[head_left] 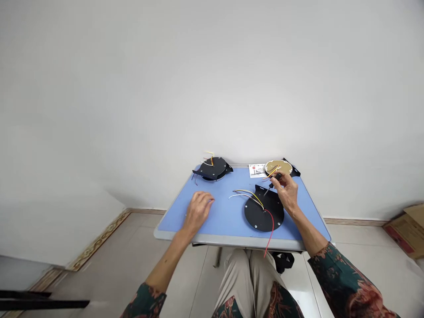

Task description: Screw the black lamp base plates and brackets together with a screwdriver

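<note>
My right hand (285,191) is closed around the black handle of a screwdriver (270,186). Its thin shaft slants down to the left over a round black plate (265,221) with a raised bracket edge. Yellow, white, dark and red wires come out of the plate's middle, and the red wire (272,227) hangs past the table's front edge. Left of that plate, my left hand (198,210) rests low over the blue table top, fingertips pinched together. What they hold, if anything, is too small to make out.
A second black round plate with wires (215,168) lies at the back left of the blue table (215,225). At the back right are a tan disc with wires (281,166) and a printed card (256,171). A cardboard box (406,232) stands on the floor at right.
</note>
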`<action>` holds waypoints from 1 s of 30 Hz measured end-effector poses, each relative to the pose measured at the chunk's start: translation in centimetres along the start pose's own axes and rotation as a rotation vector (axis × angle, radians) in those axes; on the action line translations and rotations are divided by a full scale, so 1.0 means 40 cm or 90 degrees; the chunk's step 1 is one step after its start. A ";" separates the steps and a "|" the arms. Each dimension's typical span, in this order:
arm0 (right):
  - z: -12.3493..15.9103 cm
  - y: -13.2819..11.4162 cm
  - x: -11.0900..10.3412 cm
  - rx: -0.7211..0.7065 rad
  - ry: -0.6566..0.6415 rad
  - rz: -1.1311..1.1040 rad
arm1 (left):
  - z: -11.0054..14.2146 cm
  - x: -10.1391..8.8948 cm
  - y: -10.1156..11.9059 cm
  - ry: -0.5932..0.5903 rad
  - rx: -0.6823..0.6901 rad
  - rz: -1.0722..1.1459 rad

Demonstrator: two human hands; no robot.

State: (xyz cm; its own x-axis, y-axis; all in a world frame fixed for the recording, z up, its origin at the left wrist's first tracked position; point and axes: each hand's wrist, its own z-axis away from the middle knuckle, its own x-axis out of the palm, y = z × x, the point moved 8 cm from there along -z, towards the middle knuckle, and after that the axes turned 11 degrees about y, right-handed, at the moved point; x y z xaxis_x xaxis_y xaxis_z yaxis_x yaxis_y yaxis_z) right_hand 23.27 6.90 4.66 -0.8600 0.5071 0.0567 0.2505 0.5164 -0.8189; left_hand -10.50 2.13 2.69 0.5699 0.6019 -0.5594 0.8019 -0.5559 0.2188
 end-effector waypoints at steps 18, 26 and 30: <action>-0.023 -0.057 -0.048 0.037 -0.001 -0.042 | 0.035 0.273 0.172 -0.293 -0.201 0.167; -0.009 -0.096 0.069 0.009 -0.082 -0.044 | -0.021 0.237 0.055 -0.411 -0.184 0.319; 0.009 -0.091 0.179 -0.075 -0.148 0.016 | -0.017 0.214 0.062 -0.383 -0.205 0.346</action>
State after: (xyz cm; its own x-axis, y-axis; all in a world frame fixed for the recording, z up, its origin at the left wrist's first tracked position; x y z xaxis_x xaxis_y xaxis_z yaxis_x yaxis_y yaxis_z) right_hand 16.05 8.40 7.83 -0.9284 0.3556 -0.1076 0.3119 0.5889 -0.7456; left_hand -3.52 6.30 -0.99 0.7695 -0.1556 -0.6194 0.5101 -0.4339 0.7427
